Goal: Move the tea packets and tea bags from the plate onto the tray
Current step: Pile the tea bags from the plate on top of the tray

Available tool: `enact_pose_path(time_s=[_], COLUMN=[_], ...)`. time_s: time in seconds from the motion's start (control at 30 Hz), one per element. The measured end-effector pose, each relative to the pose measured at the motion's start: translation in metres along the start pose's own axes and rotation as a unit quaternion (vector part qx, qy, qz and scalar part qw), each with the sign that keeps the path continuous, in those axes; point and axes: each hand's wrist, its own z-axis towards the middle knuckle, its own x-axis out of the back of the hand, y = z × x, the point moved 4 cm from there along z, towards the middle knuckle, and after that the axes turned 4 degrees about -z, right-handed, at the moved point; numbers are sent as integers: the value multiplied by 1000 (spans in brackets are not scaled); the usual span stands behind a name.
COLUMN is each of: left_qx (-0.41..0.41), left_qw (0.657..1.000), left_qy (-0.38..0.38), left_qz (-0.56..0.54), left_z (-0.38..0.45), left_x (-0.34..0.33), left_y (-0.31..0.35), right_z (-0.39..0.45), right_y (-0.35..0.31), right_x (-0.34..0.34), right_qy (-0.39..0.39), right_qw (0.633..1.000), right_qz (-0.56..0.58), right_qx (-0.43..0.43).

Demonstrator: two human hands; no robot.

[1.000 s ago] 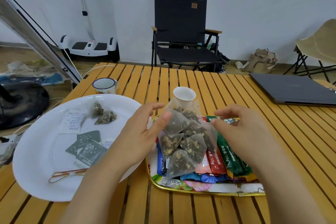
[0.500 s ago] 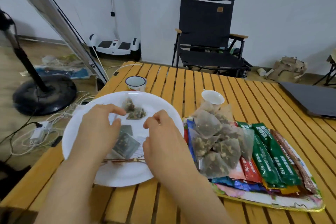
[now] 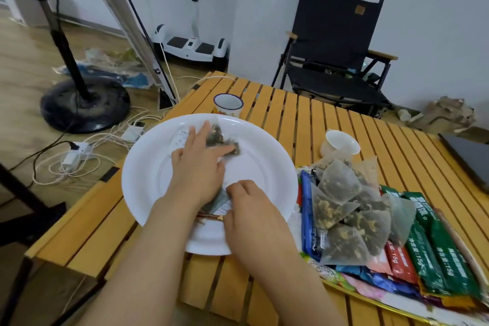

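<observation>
A white plate lies on the slatted wooden table. At its far side are two pyramid tea bags and a white packet. My left hand lies over them with fingers stretched out, touching the tea bags. Nearer me, my right hand curls its fingers onto a dark flat tea packet, which both hands partly hide. To the right, the gold-rimmed tray holds a heap of tea bags and coloured stick packets.
An enamel mug stands just behind the plate and a small white cup behind the tray. A dark laptop is at the far right. A thin orange band lies on the plate's near part. The table's left edge is close.
Both hands left the tray's heap and came over the plate. Since half a second ago, my left hand has reached further to the tea bags and my right hand has closed on the dark packet.
</observation>
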Motion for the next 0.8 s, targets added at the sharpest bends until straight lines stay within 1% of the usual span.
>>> enact_pose_path(time_s=[0.13,0.23,0.3,0.43,0.53,0.6,0.67,0.73,0.8], left_qx=[-4,-1,-3,-1,4,2,11,29,28], left_qw=[998,999,1000,993,990,990,993,997,999], left_qy=[-43,-25,-8,11,29,60,88,65,22], left_qz=[37,33,2,-121,-137,-128,-72,-31,-27], left_z=[1,0,-1,-1,-1,0,2,4,4], left_x=[-7,-2,3,12,14,13,11,6,-1], left_y=[-1,-1,-1,-2,-4,-4,-5,-7,-8], right_z=[-3,-4,-3,-1,-1,-1,-2,-3,-4], right_y=[0,1,3,6,7,7,7,6,5], right_x=[3,5,5,5,5,6,6,6,6], right_qy=[-6,-11,-16,-27,-28,-24,-23,-25,-27], right_qw=[1000,1000,1000,999,999,1000,1000,1000,1000], right_qz=[-3,3,10,17,20,19,17,13,6], right_qx=[5,3,-1,-4,-3,1,4,8,13])
